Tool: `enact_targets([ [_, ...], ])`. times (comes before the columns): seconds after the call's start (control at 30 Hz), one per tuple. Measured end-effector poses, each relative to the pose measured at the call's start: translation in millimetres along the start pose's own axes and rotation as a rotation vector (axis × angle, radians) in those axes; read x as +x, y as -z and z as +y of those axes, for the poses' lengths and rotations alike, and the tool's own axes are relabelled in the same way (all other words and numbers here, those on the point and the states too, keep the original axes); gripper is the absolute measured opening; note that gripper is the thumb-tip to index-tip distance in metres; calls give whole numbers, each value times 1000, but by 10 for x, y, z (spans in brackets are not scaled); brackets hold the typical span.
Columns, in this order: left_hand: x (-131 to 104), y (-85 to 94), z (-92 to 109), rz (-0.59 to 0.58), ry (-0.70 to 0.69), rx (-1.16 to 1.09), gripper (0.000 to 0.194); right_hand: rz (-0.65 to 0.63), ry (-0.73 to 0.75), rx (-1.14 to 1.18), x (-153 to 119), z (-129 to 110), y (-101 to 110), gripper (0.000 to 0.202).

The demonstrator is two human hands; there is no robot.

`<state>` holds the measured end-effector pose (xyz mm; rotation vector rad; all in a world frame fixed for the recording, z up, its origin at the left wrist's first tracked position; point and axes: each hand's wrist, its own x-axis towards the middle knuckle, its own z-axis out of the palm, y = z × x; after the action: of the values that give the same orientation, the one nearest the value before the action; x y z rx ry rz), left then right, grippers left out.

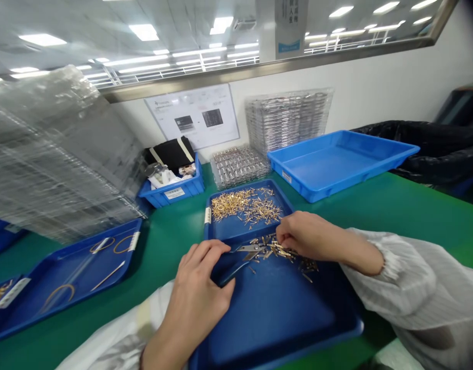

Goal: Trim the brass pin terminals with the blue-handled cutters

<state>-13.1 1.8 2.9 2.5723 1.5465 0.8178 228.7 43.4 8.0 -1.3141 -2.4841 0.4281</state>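
Note:
My left hand is closed around the blue handles of a pair of pliers, whose metal jaws point right. The jaw tips are among loose gold-coloured pins in a dark blue tray. At the right of those pins, my right hand has its fingers pinched together, low over the pile. Whatever lies between its fingertips is hidden. Just beyond, a smaller blue tray holds a large heap of similar gold pins.
Left of me, a blue tray holds rubber bands and a thin stick, beside stacked clear plastic trays. At the back are a blue bin, filled plastic trays and a large blue tray. A black-bagged bin stands at right.

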Motion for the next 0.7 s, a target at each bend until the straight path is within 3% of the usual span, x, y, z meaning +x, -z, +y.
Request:
enact_targets([
  [0.33, 2, 4, 48, -24, 14, 23, 32, 180, 94, 270, 43, -201, 13, 16],
  [0.7, -10, 5, 60, -19, 10, 27, 33, 156, 107, 303, 31, -257, -46, 15],
])
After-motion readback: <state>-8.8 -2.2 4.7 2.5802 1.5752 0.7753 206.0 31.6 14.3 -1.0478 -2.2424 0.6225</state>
